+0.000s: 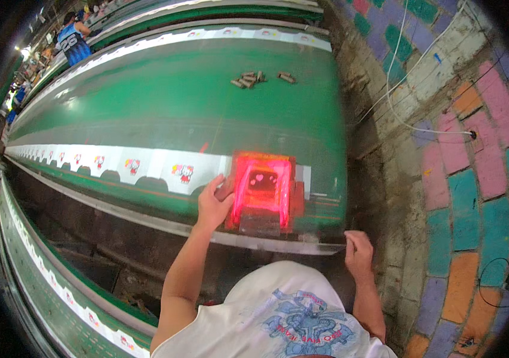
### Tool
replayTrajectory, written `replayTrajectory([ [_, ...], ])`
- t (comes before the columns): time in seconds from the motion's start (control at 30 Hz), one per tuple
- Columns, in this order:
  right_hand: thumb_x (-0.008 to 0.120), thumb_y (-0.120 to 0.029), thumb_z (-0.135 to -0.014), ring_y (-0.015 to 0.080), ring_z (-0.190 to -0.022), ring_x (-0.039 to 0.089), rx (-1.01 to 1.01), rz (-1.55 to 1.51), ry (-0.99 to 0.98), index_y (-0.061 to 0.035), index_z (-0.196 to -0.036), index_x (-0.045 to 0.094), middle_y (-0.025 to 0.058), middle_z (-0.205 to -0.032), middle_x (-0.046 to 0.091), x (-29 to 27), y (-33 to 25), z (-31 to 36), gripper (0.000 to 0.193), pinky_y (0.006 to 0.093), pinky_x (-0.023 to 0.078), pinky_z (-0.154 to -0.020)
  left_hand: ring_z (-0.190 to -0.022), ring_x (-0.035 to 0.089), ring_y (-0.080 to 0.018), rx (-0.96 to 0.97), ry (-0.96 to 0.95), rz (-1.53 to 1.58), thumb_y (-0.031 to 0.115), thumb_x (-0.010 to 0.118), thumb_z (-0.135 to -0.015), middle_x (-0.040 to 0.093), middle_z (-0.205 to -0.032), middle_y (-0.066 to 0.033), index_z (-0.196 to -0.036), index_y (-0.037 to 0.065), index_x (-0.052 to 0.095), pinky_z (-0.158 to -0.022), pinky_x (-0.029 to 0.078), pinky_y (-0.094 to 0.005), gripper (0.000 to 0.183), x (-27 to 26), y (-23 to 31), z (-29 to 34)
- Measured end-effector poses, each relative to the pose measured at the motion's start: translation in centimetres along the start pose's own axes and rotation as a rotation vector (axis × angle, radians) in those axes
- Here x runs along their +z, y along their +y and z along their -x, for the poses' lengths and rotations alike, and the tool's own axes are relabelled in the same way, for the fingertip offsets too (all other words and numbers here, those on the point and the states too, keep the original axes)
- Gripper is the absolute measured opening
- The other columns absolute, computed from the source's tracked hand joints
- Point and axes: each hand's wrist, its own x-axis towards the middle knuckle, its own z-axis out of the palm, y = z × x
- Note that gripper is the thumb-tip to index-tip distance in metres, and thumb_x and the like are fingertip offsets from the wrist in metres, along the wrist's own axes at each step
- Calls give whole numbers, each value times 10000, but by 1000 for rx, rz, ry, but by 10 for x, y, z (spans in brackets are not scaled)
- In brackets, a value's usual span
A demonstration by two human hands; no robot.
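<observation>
A red screen-printing frame (293,190) lies near the right end of a long green table (165,104). Glossy pink-red bands run down its sides, and small heart shapes show in its dark window. Under it runs a white strip (162,172) printed with repeated cartoon figures. My left hand (215,201) is at the frame's left edge, fingers bent and thumb apart; any contact is hard to make out. Beside the table's near right corner, my right hand (359,250) is closed, its fingers curled together. What it holds, if anything, cannot be seen.
Several small brownish cylinders (247,79) lie farther back on the table. A painted brick wall (454,209) with hanging white cables (388,98) stands to the right. Another green table (69,310) is at lower left. A person in a blue jersey (74,45) is far left.
</observation>
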Motion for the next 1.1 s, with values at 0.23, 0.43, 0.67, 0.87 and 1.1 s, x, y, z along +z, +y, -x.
replayTrajectory([
  [0.23,764,62,-1015,412,-1076,814,15,-38,-59,-24,-1211,825,191,-1157,839,14,-29,-22,223,501,659,-958,-1185,807,-252,-158,85,134,173,1015,-902,854,-1302,-200,-1436,-49,782,-1086,627,-400,623,17,-1,-10],
  [0.43,767,69,-992,395,-1066,815,-44,-86,-106,-41,-1213,825,166,-1160,844,7,-26,-29,253,494,667,-949,-1101,794,-177,-46,237,270,91,1005,-902,875,-1207,-150,-1399,-52,810,-1028,643,-381,553,28,11,-5],
  [0.67,759,52,-1007,380,-1073,820,-67,-195,-100,-30,-1246,825,167,-1172,844,-21,9,-34,261,476,665,-952,-1099,821,-183,-43,268,270,-3,962,-926,874,-1234,-125,-1403,-68,808,-1030,650,-364,505,39,72,-6],
  [0.87,666,-45,-1161,281,-1210,793,265,-731,-234,-9,-1625,633,160,-1444,786,-52,86,-26,467,411,631,-1031,-1100,815,-180,7,312,606,-46,926,-933,865,-1265,-97,-1359,-76,818,-1039,642,-364,440,128,148,22],
  [1.1,596,-215,-1249,235,-1589,564,259,-1057,-296,-71,-1881,257,101,-1849,461,-139,191,-28,732,429,530,-1232,-1152,806,-193,-126,239,652,-5,933,-952,855,-1277,-122,-1358,-106,796,-1076,634,-382,440,283,248,71],
])
